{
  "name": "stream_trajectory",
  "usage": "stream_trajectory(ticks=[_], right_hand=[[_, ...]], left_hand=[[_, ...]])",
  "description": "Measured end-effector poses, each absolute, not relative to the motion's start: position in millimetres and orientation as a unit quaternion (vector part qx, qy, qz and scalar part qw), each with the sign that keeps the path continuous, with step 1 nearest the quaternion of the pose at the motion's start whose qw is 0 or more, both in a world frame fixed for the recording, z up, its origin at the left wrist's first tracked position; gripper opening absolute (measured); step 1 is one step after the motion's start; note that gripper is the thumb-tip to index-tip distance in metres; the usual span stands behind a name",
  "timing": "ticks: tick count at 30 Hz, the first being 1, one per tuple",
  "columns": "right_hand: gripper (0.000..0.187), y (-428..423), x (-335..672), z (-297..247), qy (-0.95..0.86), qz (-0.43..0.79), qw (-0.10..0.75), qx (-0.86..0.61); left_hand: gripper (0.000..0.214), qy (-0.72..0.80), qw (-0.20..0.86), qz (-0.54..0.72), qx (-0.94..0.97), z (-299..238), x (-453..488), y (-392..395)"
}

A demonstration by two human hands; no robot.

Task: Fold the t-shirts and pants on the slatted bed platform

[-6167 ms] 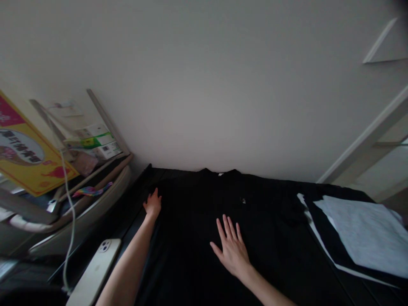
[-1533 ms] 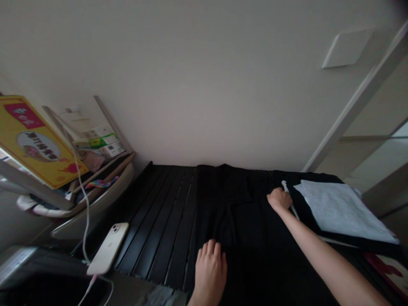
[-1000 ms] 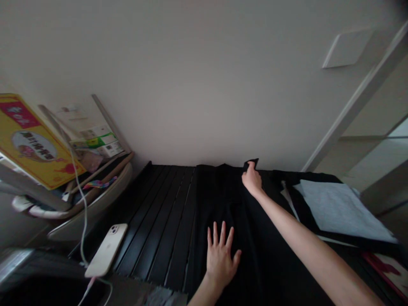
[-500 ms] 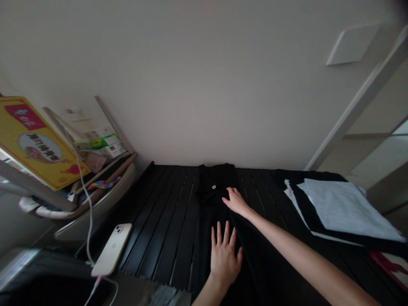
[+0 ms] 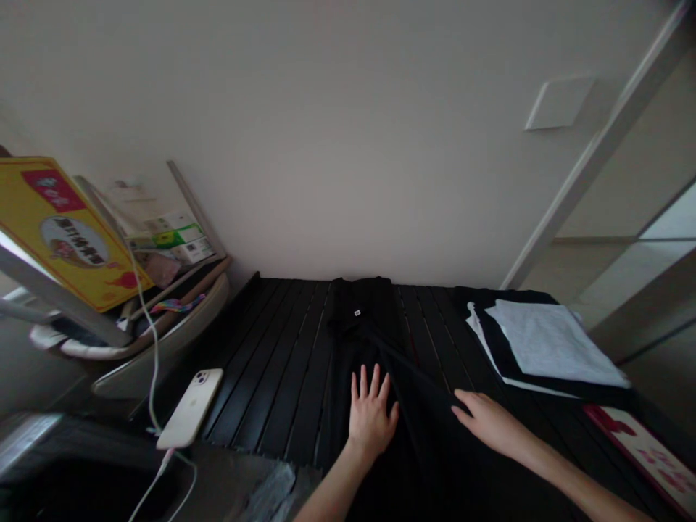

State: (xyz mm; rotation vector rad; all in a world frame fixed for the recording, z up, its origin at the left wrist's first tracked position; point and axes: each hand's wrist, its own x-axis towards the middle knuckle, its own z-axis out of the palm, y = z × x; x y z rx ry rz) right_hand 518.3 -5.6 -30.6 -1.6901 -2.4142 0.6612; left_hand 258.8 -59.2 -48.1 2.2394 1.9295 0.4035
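Note:
A black garment with a small white label near its far end lies lengthwise on a black slatted table. My left hand rests flat on it with fingers spread. To the right, my right hand has its thumb and fingers closed at the garment's right edge, where the cloth is drawn out in slanting folds. Dark cloth against the dark table makes its near outline hard to see.
Folded grey and black clothes are stacked at the right, near a red-edged white box. A white phone with a charging cable lies at the left. Behind it stands a cart holding a yellow package. A wall rises behind the table.
My right hand has moved from near the label toward me and to the right, drawing the garment's edge outward. My left hand stays flat on the cloth. The view has turned slightly right.

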Motion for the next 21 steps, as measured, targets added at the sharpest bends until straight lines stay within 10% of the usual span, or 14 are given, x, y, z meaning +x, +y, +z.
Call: stream_trajectory(ticks=[6,11,15,21], right_hand=[[0.027,-46.3,473.4,37.9,-0.822,0.170,0.074,-0.538],[0.032,-87.2,418.4,70.4,-0.828,0.395,0.092,-0.387],[0.045,-103.1,391.1,63.8,-0.825,0.486,0.033,-0.285],[0.047,-63.5,386.3,23.2,-0.880,0.242,0.123,-0.390]], left_hand=[[0.048,0.678,0.186,0.271,0.657,-52.0,248.3,-48.6],[0.052,0.640,0.298,0.418,0.572,-22.2,222.6,-25.0],[0.056,0.662,0.290,0.310,0.618,-11.4,209.0,-5.8],[0.057,0.675,0.128,0.144,0.712,-37.7,202.3,-8.7]])
